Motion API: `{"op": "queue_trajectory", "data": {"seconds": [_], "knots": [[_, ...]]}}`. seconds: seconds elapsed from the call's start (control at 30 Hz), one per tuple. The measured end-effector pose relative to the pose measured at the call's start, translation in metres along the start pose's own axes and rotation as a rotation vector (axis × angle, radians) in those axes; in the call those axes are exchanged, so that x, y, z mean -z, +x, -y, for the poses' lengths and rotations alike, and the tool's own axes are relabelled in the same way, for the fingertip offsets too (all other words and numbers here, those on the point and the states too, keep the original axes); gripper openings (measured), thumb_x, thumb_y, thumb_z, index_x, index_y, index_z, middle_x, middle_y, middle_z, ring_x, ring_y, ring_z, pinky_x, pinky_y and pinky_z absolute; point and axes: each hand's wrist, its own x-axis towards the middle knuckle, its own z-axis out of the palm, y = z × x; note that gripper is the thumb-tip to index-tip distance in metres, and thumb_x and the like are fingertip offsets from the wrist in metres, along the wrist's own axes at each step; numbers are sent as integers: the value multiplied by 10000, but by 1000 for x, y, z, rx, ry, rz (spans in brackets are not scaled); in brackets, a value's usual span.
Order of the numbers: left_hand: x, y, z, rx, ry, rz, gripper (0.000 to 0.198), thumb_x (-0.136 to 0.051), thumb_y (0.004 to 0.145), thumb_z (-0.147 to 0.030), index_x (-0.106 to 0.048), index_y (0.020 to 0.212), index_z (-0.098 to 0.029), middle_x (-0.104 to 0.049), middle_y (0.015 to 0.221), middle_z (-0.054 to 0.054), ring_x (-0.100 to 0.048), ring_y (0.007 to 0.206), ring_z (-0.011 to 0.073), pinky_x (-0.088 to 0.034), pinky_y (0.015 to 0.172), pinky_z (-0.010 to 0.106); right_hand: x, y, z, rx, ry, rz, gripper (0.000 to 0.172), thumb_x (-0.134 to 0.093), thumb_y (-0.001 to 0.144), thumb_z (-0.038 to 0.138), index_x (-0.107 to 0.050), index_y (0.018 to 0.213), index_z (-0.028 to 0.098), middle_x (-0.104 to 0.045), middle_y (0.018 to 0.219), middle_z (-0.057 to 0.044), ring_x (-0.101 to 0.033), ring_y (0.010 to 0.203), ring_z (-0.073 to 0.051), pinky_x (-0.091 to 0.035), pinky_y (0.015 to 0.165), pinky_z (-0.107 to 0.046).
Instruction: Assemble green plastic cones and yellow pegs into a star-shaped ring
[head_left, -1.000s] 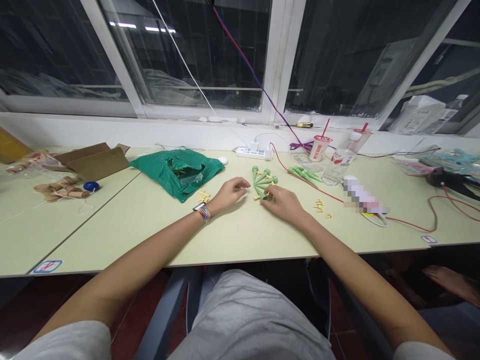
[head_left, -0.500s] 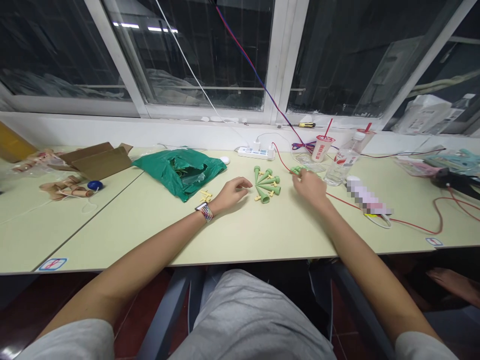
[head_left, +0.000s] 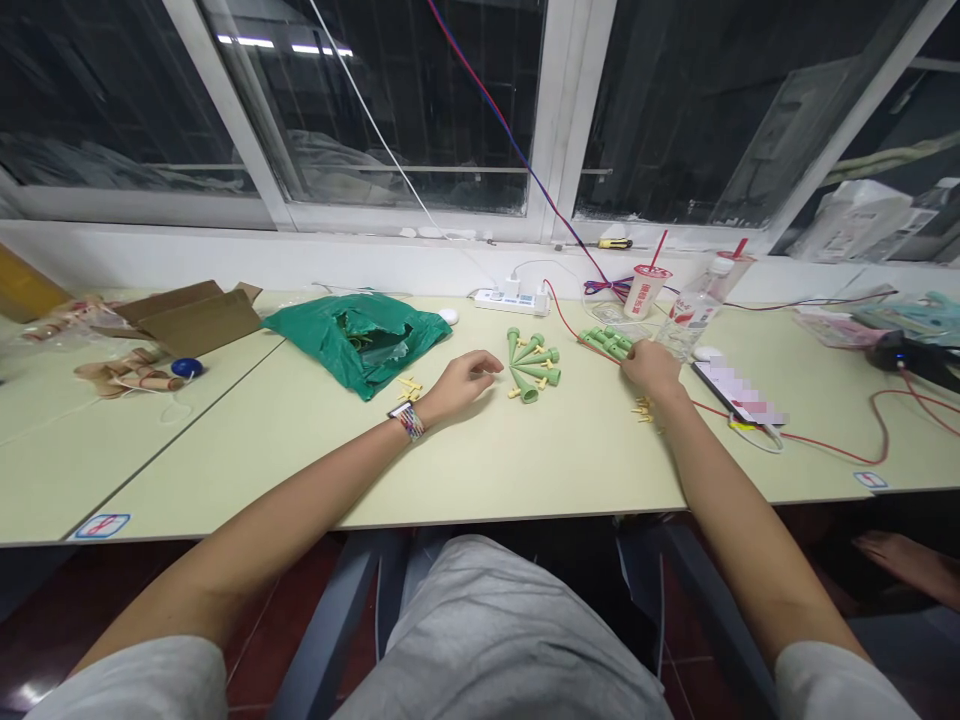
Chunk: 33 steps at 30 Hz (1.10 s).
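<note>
My left hand point(head_left: 459, 388) rests on the table with its fingers loosely curved and apart, holding nothing. Just right of its fingertips, several green plastic cone-shaped spikes point(head_left: 537, 376) with small yellow valves lie fanned out, tips together. My right hand point(head_left: 651, 368) is at the near right end of a group of green tube-like pieces point(head_left: 606, 343). Its fingers are curled and mostly hidden by the back of the hand; what they hold, if anything, is unclear. Small yellow valves point(head_left: 642, 409) lie beside the right wrist, and more yellow valves point(head_left: 409, 388) lie behind the left wrist.
A torn green plastic bag point(head_left: 364, 345) lies left, near a cardboard box point(head_left: 191, 322) and wooden toy pieces point(head_left: 135, 375). A power strip point(head_left: 510, 300) stands at the back. To the right are a drink cup point(head_left: 646, 292), a clear bottle point(head_left: 694, 310), a phone point(head_left: 739, 390) and a red cable point(head_left: 825, 452).
My right hand has moved right and slightly toward me, uncovering the green tube-like pieces and the yellow valves near its wrist. My left hand has stayed almost still.
</note>
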Motion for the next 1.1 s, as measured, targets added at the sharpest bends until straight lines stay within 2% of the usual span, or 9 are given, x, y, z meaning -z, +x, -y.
{"op": "queue_trajectory", "data": {"seconds": [0.17,0.3,0.43,0.5,0.6,0.7,0.8,0.93,1.1], "knots": [[0,0,0,1,-12,-3,215,-617,867,-253,-721,1040,-178,-772,1112,98,-717,1053,241,-559,987,411,3,-2,-7,94,142,-121,223,-617,923,224,-790,1054,171,-781,1159,-169,-709,1065,-299,-478,820,-350],[0,0,-3,-13,-36,-20,241,-648,925,-342,-711,1094,-183,-761,1094,91,-715,1046,236,-560,982,399,4,-17,14,329,476,-178,228,-595,934,298,-756,1010,154,-790,1055,-133,-697,959,-252,-496,861,-345],[-1,0,-10,17,-124,-51,422,-664,976,-472,-684,1287,-187,-767,1084,88,-719,1050,232,-547,1004,391,-3,-53,64,529,806,-7,249,-584,917,374,-720,976,175,-777,984,-98,-658,769,-212,-513,749,-339],[-2,0,-12,41,-220,-52,487,-678,974,-504,-666,1344,-188,-777,1089,90,-728,1055,233,-553,1006,388,-7,-74,89,663,881,71,237,-595,920,403,-714,958,201,-768,963,-65,-657,778,-203,-505,744,-330],[-3,3,-11,64,-333,-82,497,-730,934,-552,-697,1262,-181,-783,1034,89,-746,987,232,-583,945,374,-14,-97,116,771,900,108,196,-606,925,385,-694,912,210,-748,920,-32,-625,752,-179,-473,728,-310],[-4,5,-9,90,-394,-133,463,-806,862,-572,-722,1098,-183,-769,918,67,-748,896,224,-600,870,354,-16,-107,128,774,905,122,181,-609,940,367,-686,918,205,-733,898,-19,-582,688,-155,-444,689,-296],[-4,7,-10,129,-494,-166,435,-846,816,-555,-729,1016,-186,-751,883,49,-739,854,204,-607,862,346,-14,-107,127,784,877,98,167,-608,959,341,-704,948,205,-734,903,-20,-596,714,-160,-443,700,-294],[-4,9,-13,192,-631,-244,393,-874,775,-509,-709,939,-192,-714,892,24,-706,792,161,-607,829,322,-8,-107,118,809,726,-3,144,-617,964,281,-733,1010,208,-736,961,-37,-655,854,-187,-464,772,-302],[2,10,-11,269,-681,-341,417,-873,744,-521,-645,854,-190,-689,876,20,-687,752,144,-586,753,287,-5,-118,109,732,452,-75,281,-733,933,425,-752,1157,256,-730,1163,-59,-692,943,-218,-466,787,-325]]}}
